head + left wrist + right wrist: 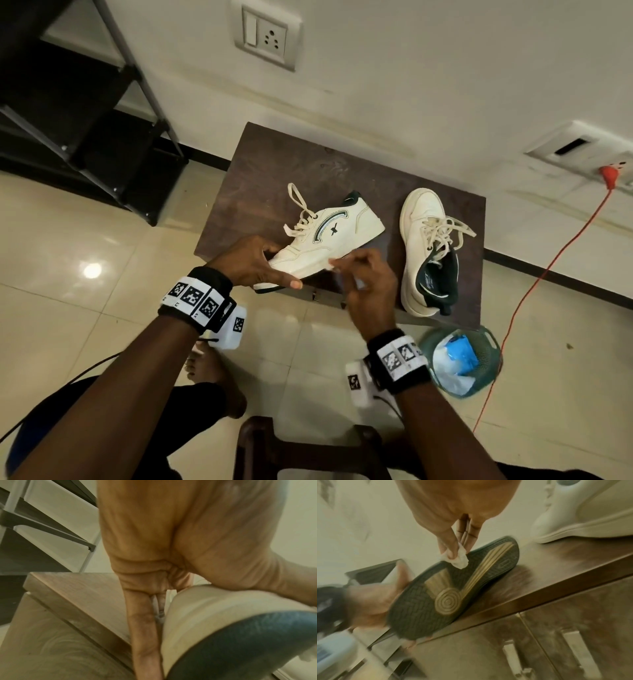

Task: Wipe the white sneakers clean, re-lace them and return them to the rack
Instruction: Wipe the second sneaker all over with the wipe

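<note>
Left hand point(252, 260) wrapped round toe of tilted white sneaker point(329, 240), thumb on top, fingers under; heel end resting on dark wood-grain table point(260, 171), toe lifted past front edge. Dark rubber sole point(453, 595) w/ ribbed tan insert & concentric rings. Right hand point(366, 284) pinching small crumpled white wipe point(458, 559) betw. thumb & fingers, at sole edge, probably touching (blurred). Second sneaker point(428, 250) flat on table to right, laces loose. Black metal rack point(85, 113) at left, well apart.
</note>
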### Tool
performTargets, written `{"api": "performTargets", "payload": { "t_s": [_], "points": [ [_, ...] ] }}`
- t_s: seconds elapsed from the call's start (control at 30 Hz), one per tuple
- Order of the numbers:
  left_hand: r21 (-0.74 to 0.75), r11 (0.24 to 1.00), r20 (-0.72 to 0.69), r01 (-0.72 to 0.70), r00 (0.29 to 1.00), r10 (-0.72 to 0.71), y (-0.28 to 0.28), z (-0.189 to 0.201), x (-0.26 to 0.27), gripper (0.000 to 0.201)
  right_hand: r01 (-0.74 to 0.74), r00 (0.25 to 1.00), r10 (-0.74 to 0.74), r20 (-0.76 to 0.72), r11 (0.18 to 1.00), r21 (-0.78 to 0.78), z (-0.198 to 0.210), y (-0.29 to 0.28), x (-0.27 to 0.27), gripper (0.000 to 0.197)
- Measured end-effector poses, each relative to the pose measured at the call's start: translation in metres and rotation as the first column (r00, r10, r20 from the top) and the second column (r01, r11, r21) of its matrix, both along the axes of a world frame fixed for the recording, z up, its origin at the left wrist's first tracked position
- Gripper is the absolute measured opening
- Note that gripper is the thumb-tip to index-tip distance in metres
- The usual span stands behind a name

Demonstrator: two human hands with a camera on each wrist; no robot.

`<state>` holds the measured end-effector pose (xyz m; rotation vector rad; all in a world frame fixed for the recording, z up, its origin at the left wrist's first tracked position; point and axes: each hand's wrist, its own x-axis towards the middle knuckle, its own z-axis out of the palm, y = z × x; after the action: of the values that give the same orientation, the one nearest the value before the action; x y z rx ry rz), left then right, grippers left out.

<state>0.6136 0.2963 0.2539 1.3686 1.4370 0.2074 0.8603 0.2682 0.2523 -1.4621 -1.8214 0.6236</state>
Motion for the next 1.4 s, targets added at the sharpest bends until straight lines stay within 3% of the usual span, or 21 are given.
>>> {"api": "performTargets", "payload": {
  "t_s": [0.1, 0.23, 0.4, 0.57, 0.67, 0.73, 0.87, 0.93, 1.0, 1.13, 1.2, 1.33, 1.4],
  "points": [
    [-0.02, 1.0, -0.009, -0.001, 1.0, 0.001, 0.001, 0.002, 0.002, 0.049, 0.128, 0.988, -0.135, -0.072, 0.987, -0.097, 0.0, 0.035, 0.024, 0.027],
    [-0.007, 1.0, -0.076, 0.003, 0.997, -0.003, 0.004, 0.007, 0.007, 0.051, 0.146, 0.989, -0.146, -0.008, 0.987, -0.061, 0.004, 0.032, 0.011, 0.025],
    [0.02, 0.992, -0.239, 0.123, 0.964, -0.114, 0.003, 0.033, 0.024, 0.055, 0.053, 0.999, -0.053, -0.002, 0.999, -0.006, 0.008, 0.0, -0.011, 0.02],
    [0.245, 0.969, -0.092, -0.031, 0.994, 0.055, -0.004, 0.039, 0.055, 0.062, 0.08, 0.991, -0.09, -0.095, 0.992, -0.099, 0.004, 0.005, -0.001, 0.02],
    [0.258, 0.965, -0.191, -0.053, 0.976, 0.104, -0.002, 0.027, 0.067, 0.077, 0.069, 0.98, -0.096, -0.173, 0.985, -0.158, 0.005, 0.002, 0.0, 0.021],
    [0.227, 0.971, -0.219, -0.069, 0.968, 0.12, 0.0, 0.027, 0.067, 0.077, 0.058, 0.978, -0.092, -0.188, 0.983, -0.175, 0.004, 0.007, 0.007, 0.025],
    [0.219, 0.974, -0.273, -0.064, 0.954, 0.124, -0.001, 0.027, 0.062, 0.08, 0.221, 0.958, -0.249, -0.143, 0.957, -0.187, 0.002, 0.049, 0.034, 0.03],
    [0.205, 0.978, -0.339, -0.038, 0.935, 0.107, -0.003, 0.028, 0.063, 0.079, 0.301, 0.949, -0.311, -0.047, 0.942, -0.15, 0.004, 0.062, 0.039, 0.026],
    [0.198, 0.98, -0.413, 0.026, 0.909, 0.059, -0.004, 0.032, 0.062, 0.079, 0.277, 0.96, -0.279, -0.013, 0.956, -0.095, 0.009, 0.057, 0.026, 0.025],
    [0.243, 0.966, -0.431, 0.089, 0.902, 0.025, -0.002, 0.034, 0.047, 0.071, -0.022, 0.999, 0.021, 0.035, 0.999, 0.029, 0.008, 0.022, -0.013, 0.022],
    [0.236, 0.967, -0.446, 0.1, 0.895, 0.017, -0.001, 0.032, 0.043, 0.071, -0.079, 0.995, 0.074, 0.062, 0.993, 0.091, 0.004, 0.027, -0.014, 0.021],
    [0.264, 0.957, -0.517, 0.12, 0.855, 0.036, -0.007, 0.031, 0.047, 0.065, 0.221, 0.974, -0.226, 0.028, 0.967, 0.128, -0.004, 0.055, 0.003, 0.023],
    [0.278, 0.951, -0.548, 0.132, 0.835, 0.044, -0.007, 0.034, 0.05, 0.06, 0.198, 0.977, -0.207, 0.05, 0.97, 0.142, 0.0, 0.049, -0.017, 0.022]
  ]
}}
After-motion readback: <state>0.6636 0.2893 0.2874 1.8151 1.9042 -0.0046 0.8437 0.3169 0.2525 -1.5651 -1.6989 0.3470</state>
